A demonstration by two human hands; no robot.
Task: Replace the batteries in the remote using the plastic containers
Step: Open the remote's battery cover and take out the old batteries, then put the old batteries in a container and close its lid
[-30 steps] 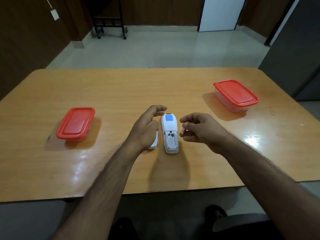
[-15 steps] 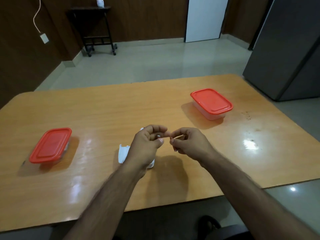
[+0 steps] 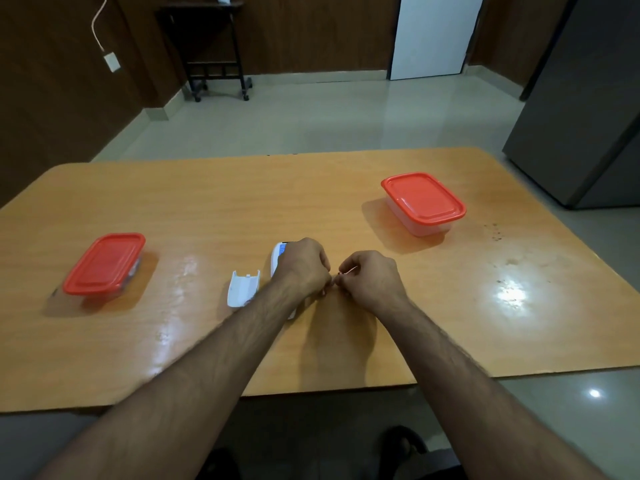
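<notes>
Wooden table [image 3: 346, 348] held everything. Both hands met just above it, knuckles nearly touching. The right hand [image 3: 370, 277] was curled small and pinched a thin battery [image 3: 349, 270]. The left hand [image 3: 301, 266] was curled too; what it held I could not tell. Under the left hand lay the remote [image 3: 278, 259], pointing away. Its cover [image 3: 243, 288] sat just left. Farther off, one red-lidded container [image 3: 104, 265] sat left, another container [image 3: 423, 202] right.

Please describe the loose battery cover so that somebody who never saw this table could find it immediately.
Look at the wooden table, near its front middle, where both hands meet. Just left of the left hand lies the battery cover, a small white curved shell resting hollow side up. Unlike the red-lidded containers far to each side, it is white, thin and open.
</notes>
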